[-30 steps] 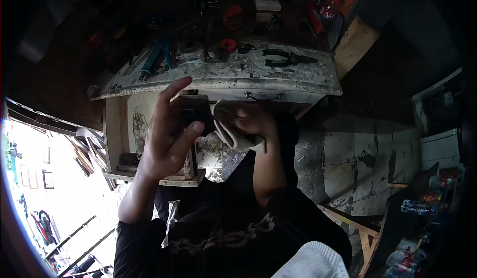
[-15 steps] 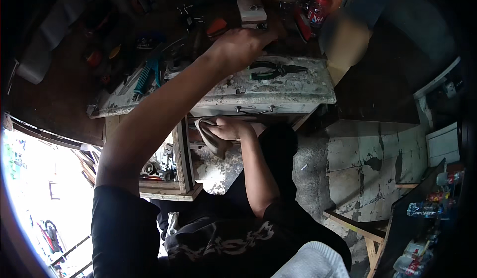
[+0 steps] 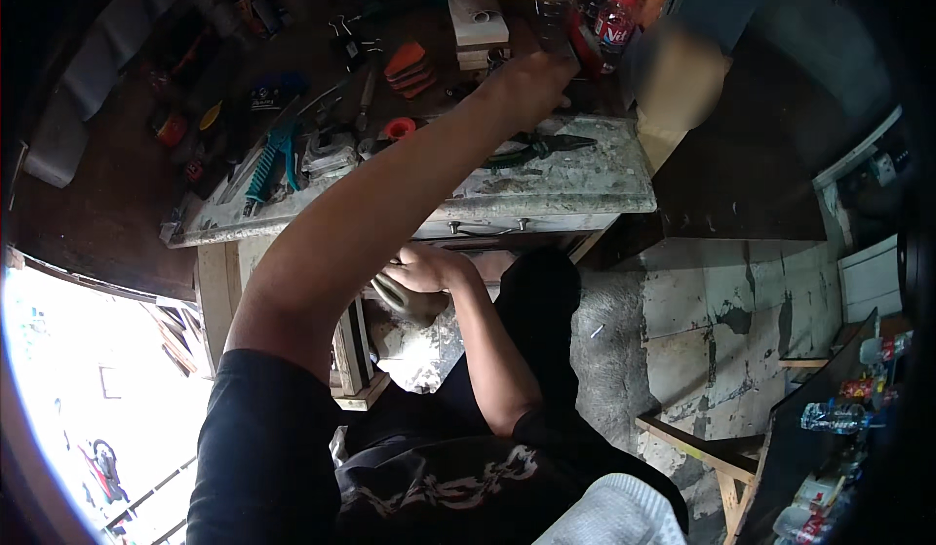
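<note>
My left hand (image 3: 538,85) is stretched across the workbench, at the near end of a clear plastic bottle (image 3: 554,7). Its fingers are partly hidden, so I cannot tell if it grips anything. Dark pliers (image 3: 561,142) lie just below that wrist, their handles partly covered by my arm. Low in front of the bench drawer, my right hand (image 3: 434,268) is closed on a beige, curved, shoe-like piece (image 3: 395,294). My left forearm hides part of that piece.
Orange blocks (image 3: 409,69), a red ring (image 3: 399,128) and a teal-handled tool (image 3: 273,163) lie on the bench. A red-capped bottle (image 3: 616,28) stands at the back right. A wooden stand (image 3: 717,452) and several bottles are at right.
My left hand has moved right and slightly nearer, uncovering the orange blocks and covering the pliers' handles. My right hand has shifted left and a little lower with the beige piece.
</note>
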A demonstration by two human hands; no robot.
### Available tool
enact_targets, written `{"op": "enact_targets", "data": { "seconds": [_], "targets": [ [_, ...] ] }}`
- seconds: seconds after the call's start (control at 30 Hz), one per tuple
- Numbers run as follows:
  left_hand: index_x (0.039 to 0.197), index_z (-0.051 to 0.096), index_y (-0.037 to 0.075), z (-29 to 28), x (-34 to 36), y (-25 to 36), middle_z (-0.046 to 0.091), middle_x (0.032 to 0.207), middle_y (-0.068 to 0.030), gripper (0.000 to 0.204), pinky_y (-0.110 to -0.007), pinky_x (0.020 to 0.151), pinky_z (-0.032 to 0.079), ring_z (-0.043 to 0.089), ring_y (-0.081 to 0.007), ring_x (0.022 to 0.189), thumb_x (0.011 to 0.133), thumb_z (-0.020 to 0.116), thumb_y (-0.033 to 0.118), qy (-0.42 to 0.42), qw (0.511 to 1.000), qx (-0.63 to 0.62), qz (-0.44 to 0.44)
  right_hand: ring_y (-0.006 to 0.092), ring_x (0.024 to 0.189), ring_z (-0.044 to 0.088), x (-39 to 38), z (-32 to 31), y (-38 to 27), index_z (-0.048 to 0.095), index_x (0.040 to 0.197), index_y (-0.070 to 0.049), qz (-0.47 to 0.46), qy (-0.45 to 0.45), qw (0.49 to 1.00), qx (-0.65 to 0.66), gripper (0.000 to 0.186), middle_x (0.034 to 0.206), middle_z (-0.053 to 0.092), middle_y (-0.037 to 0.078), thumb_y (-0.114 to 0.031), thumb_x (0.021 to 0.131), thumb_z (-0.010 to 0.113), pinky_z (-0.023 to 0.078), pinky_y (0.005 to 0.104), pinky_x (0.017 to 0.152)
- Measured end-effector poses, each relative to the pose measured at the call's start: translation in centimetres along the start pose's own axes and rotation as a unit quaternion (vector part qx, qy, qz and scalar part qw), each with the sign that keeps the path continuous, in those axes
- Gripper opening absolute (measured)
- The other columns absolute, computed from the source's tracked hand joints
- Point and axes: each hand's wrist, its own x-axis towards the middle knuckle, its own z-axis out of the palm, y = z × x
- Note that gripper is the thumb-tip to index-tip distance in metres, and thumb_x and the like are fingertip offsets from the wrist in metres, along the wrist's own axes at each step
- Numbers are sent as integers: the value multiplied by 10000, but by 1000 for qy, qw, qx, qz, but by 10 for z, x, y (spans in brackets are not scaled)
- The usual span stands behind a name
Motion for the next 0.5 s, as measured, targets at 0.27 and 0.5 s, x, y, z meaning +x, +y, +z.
{"op": "enact_targets", "data": {
  "seconds": [0.27, 0.5],
  "targets": [
    [1395, 471, 60, -24, -34, 11, 602, 1291, -222, 645, -476, 1015, 511, 593, -403, 1215, 874, 749, 318, 31, 999, -42, 10, 307, 984, 702, -1, -5, -20, 675, 1209, -127, 63, -13, 998, 21, 358, 1103, 724, 182, -377, 1043, 477, 513, 408, 884],
    [1220, 636, 59, -86, -101, 26, 689, 1149, -141, 382, -405, 909, 573, 691, -310, 1064, 899, 739, 238, 146, 983, -83, 73, 233, 1216, 580, -7, -7, -28, 599, 1339, -70, 41, -26, 994, 102, 428, 1304, 645, 149, -333, 1002, 573, 408, 368, 1066]
  ]
}}
